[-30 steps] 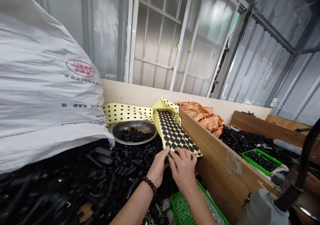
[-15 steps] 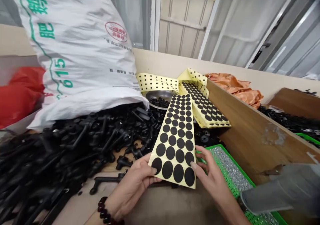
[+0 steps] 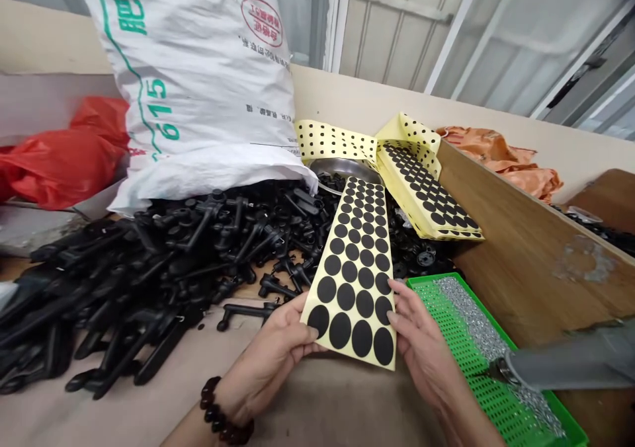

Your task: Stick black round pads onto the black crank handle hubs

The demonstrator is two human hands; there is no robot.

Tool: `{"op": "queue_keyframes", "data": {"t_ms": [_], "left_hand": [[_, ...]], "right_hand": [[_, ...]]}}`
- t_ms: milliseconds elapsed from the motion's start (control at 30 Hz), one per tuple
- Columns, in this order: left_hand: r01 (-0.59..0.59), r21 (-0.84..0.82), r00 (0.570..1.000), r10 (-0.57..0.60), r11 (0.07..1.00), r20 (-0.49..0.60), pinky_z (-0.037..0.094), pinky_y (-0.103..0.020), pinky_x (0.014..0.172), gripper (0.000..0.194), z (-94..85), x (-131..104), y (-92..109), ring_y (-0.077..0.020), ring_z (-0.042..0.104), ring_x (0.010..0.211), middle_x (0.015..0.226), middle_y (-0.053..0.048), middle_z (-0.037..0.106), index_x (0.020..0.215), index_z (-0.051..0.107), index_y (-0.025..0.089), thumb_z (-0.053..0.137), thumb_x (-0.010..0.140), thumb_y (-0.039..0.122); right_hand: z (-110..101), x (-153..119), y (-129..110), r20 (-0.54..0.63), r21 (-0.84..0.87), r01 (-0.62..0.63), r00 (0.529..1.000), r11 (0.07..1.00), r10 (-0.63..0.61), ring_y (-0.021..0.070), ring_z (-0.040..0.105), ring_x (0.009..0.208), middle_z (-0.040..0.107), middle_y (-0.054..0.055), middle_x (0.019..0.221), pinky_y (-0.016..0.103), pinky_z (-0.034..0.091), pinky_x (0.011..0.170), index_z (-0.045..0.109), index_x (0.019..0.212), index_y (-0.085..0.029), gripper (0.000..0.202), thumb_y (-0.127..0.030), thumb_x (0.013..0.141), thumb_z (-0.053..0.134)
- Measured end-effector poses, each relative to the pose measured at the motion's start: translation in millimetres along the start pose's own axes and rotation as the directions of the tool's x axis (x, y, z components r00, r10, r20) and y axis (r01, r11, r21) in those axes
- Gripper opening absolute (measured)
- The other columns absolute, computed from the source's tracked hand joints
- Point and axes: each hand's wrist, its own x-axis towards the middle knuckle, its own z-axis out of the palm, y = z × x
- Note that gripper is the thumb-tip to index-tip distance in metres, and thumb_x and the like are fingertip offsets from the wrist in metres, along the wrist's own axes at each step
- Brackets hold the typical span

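A long pale-yellow sheet (image 3: 358, 255) with rows of black round stickers is held up in front of me. My left hand (image 3: 285, 344) pinches its lower left corner between thumb and fingers; a dark bead bracelet (image 3: 221, 420) is on that wrist. My right hand (image 3: 421, 334) grips the sheet's lower right edge, thumb on top. Behind the sheet's far end stands a metal bowl (image 3: 364, 170) of small black parts. More sticker sheets (image 3: 429, 199) lie folded at the back right of it.
Black plastic parts (image 3: 198, 235) are heaped on the left, under a white sack (image 3: 208, 83). A green basket (image 3: 446, 341) of small metal pieces is at right, below a grey tool-like object (image 3: 570, 361). A wooden board (image 3: 520, 235) borders the right.
The view has shifted left and down, so more of the green basket and the black parts shows. Both hands still hold the sheet; the right-hand fingers lie slightly higher along its edge.
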Motion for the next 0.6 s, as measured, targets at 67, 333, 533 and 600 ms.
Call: {"op": "queue_keyframes", "data": {"t_ms": [67,333,533,600], "left_hand": [[0.007,0.000,1.000,-0.007,1.000,0.000,0.050,-0.027,0.074,0.048,-0.8,-0.3,-0.3,-0.0141,0.062,0.078,0.095,-0.004,0.068,0.117,0.058,0.022,0.051,0.075,0.000],[0.002,0.041,1.000,-0.002,0.999,-0.019,0.048,-0.025,0.071,0.050,4.2,-9.0,1.2,-0.0127,0.058,0.072,0.084,-0.002,0.066,0.116,0.058,0.020,0.052,0.070,0.001],[0.006,0.049,0.999,-0.004,0.999,-0.038,0.047,-0.024,0.068,0.058,6.0,-16.1,1.0,-0.0114,0.054,0.069,0.081,0.000,0.064,0.121,0.053,0.021,0.056,0.066,0.003],[0.022,0.075,0.999,-0.019,0.997,-0.039,0.047,-0.023,0.067,0.061,6.2,-19.4,2.0,-0.0109,0.054,0.066,0.078,0.001,0.064,0.122,0.052,0.022,0.057,0.065,0.003]], "right_hand": [[-0.5,0.3,1.7,-0.009,0.007,-0.004,1.000,1.000,0.004,0.0257,0.057,0.106,0.061,0.005,0.117,0.038,0.049,0.084,0.056,0.114,-0.030,0.046,-0.031,0.071,0.071],[-1.5,4.1,6.8,-0.002,0.032,-0.019,1.000,0.999,0.019,0.0262,0.055,0.111,0.057,0.004,0.123,0.038,0.049,0.086,0.058,0.111,-0.030,0.043,-0.029,0.070,0.070],[-2.0,2.5,8.7,0.029,0.018,-0.030,0.999,0.999,0.030,0.0240,0.056,0.108,0.059,0.003,0.120,0.034,0.050,0.081,0.056,0.113,-0.030,0.041,-0.027,0.073,0.068],[0.2,2.8,5.8,0.050,0.033,-0.033,0.998,0.999,0.032,0.0232,0.056,0.109,0.058,0.003,0.122,0.032,0.050,0.081,0.056,0.113,-0.030,0.041,-0.025,0.074,0.068]]}}
